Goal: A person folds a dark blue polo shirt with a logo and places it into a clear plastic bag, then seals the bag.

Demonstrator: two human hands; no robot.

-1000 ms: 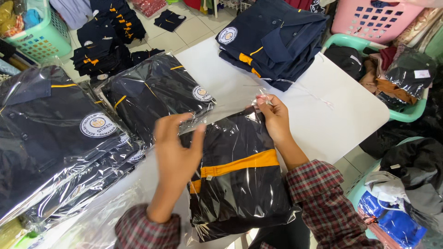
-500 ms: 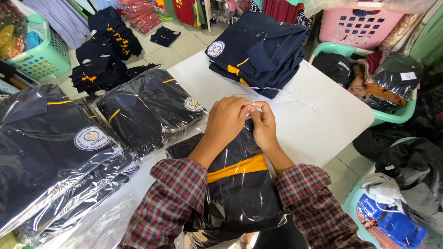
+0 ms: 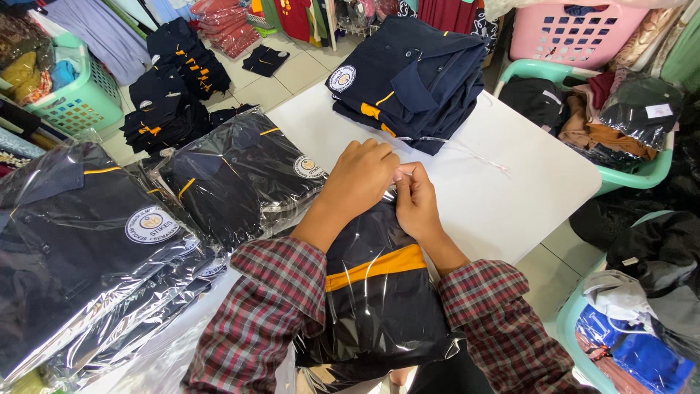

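Left hand [image 3: 361, 179] and right hand [image 3: 415, 201] curl together, pinching bagged shirt [image 3: 379, 292] top edge

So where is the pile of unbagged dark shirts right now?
In the head view, the pile of unbagged dark shirts lies at the far end of the white table, beyond both hands, with a pink basket to its right.

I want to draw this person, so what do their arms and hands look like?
Both arms wear long plaid sleeves, dark red and grey checks with thin pale lines, ending in buttoned-style cuffs at the wrists. The left hand and right hand are bare: no gloves, rings or watch showing.
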